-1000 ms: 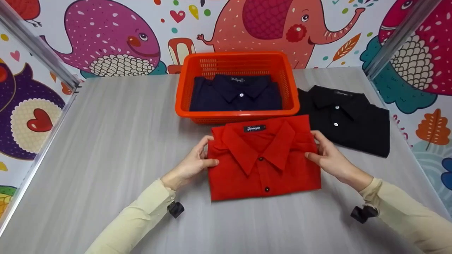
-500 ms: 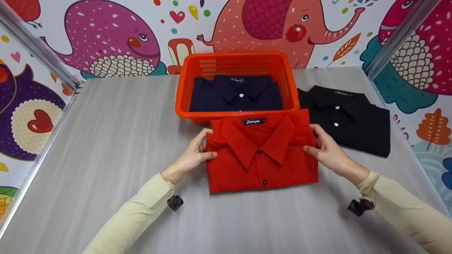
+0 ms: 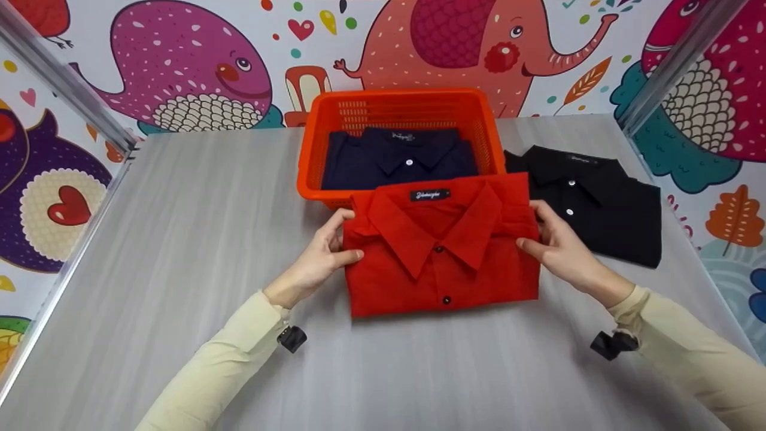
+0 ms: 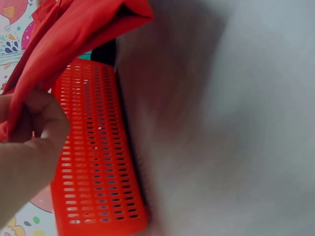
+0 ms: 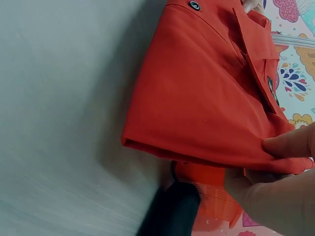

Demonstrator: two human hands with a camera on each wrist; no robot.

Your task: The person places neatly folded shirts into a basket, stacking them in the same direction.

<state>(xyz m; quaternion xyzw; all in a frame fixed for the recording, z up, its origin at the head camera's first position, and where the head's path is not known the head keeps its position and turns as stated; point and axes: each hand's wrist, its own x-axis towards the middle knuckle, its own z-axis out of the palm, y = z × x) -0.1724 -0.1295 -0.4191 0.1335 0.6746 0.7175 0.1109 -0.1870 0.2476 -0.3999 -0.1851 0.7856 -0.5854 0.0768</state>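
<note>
A folded red shirt (image 3: 395,281) with a pointed collar and dark buttons hangs above the table, its collar edge overlapping the front rim of an orange basket (image 3: 304,161). My left hand (image 3: 326,254) pinches the shirt's left side, thumb on top and fingers beneath. On the opposite side my right hand (image 3: 559,251) grips the edge the same way. Both wrist views show the red cloth (image 5: 197,98) lifted off the table, with the basket's slotted wall (image 4: 93,147) beyond it. Inside the basket lies a folded navy shirt (image 3: 353,164) with a white button.
A folded black shirt (image 3: 622,221) with white buttons lies on the grey table (image 3: 209,209), right of the basket and close to my right hand. Behind the basket stands a wall (image 3: 197,66) printed with cartoon animals. Metal posts (image 3: 676,66) frame the sides.
Both hands have carried the red shirt away from me and upward, so that its collar now covers part of the basket's front rim. The basket and the other shirts have stayed put.
</note>
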